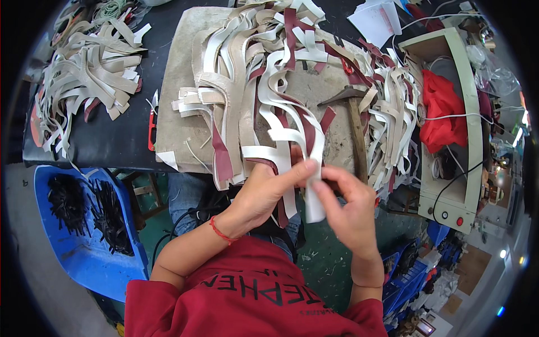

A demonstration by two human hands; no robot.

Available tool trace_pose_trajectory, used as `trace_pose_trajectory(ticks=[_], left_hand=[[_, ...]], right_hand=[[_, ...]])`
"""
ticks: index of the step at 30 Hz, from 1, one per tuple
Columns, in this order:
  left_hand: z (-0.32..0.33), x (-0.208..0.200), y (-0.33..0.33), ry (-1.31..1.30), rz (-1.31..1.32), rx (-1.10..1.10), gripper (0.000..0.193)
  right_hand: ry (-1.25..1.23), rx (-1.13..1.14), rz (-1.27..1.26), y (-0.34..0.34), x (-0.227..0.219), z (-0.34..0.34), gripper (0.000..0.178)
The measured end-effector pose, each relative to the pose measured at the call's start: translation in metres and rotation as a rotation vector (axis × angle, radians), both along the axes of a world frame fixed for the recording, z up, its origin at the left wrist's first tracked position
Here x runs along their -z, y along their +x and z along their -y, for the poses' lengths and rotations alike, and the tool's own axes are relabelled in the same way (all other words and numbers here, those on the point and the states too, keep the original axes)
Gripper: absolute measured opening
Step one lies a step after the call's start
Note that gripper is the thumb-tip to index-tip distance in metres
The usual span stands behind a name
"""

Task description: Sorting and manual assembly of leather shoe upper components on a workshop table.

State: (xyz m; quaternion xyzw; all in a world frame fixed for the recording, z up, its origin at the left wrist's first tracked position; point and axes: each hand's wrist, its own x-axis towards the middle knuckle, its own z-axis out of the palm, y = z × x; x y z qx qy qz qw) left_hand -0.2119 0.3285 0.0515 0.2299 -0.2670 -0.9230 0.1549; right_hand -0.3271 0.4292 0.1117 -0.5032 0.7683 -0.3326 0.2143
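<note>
The left hand [264, 194] and the right hand [348, 210] meet just below the middle of the view, in front of the red shirt. The fingers of both hands are pressed together on one white strip [313, 194], which stands nearly upright between them; the left thumb lies on its upper part, and the right fingers pinch its lower end. A red cord bracelet [222, 231] sits on the left wrist.

To do this step well, I think the strip must stay flat between the pads, and each hand should hold near the edge so the strip does not twist.

Just above the hands, toward 12 o'clock, the table [118, 140] carries a beige work pad [179, 84] covered with a heap of white, beige and dark red strips [252, 84]. A hammer [353, 123] lies on the pad at about 1 o'clock. At 10 o'clock there is a second pile of beige strips [84, 73]. At 8 o'clock a blue bin [73, 258] holds black pieces. At 2 o'clock a pale green machine [466, 140] stands with a red cloth [443, 106] inside.
</note>
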Motion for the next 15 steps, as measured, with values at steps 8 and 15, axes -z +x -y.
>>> trace_pose_trajectory(ticks=[8, 15], left_hand=[[-0.004, 0.001, -0.001, 0.035, 0.015, -0.006, 0.031], [-0.019, -0.008, -0.007, -0.068, 0.099, -0.169, 0.029]], right_hand=[[-0.053, -0.171, -0.311, -0.010, -0.005, 0.008, 0.017], [-0.066, 0.123, -0.065, 0.004, 0.007, 0.000, 0.014]])
